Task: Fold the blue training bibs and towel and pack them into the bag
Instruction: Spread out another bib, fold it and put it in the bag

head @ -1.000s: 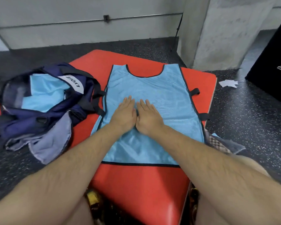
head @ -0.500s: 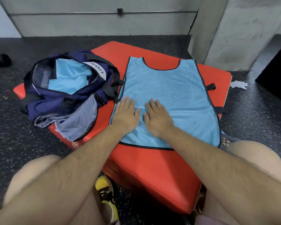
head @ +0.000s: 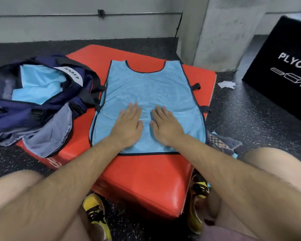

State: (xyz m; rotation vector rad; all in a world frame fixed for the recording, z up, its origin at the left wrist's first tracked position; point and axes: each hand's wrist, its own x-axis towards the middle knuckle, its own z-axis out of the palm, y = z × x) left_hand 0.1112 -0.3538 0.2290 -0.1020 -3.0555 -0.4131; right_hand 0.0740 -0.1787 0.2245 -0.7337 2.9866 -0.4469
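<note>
- Blue bib (head: 149, 94) lies spread flat on a red pad (head: 146, 180), neck opening pointing away from the person and its black-trimmed bottom hem short of the pad's near edge.
- Left hand (head: 129, 124) rests palm down on the bib's lower half, with fingers straight and close together, gripping nothing.
- Right hand (head: 165, 126) lies flat on the bib in the same way, just beside the left. The two are apart, and a narrow strip of blue shows between them.
- Bag (head: 42, 112), navy with black straps, sits open on the pad's left side, with its straps reaching the bib's left edge.
- Folded blue cloth (head: 36, 84) lies inside the bag.
- Grey cloth (head: 47, 138) spills from the bag's front over the pad's left edge. I cannot tell whether it is the towel or part of the bag.
- Checked cloth (head: 219, 141) pokes out at the pad's right side, near the bib's lower right corner.
- Black box (head: 276, 75) with white lettering stands on the dark speckled floor (head: 241, 119) at the far right, and a white scrap (head: 227, 84) lies between it and the pad.
- Yellow shoes (head: 96, 213) show by the pad's near edge, below the arms.
</note>
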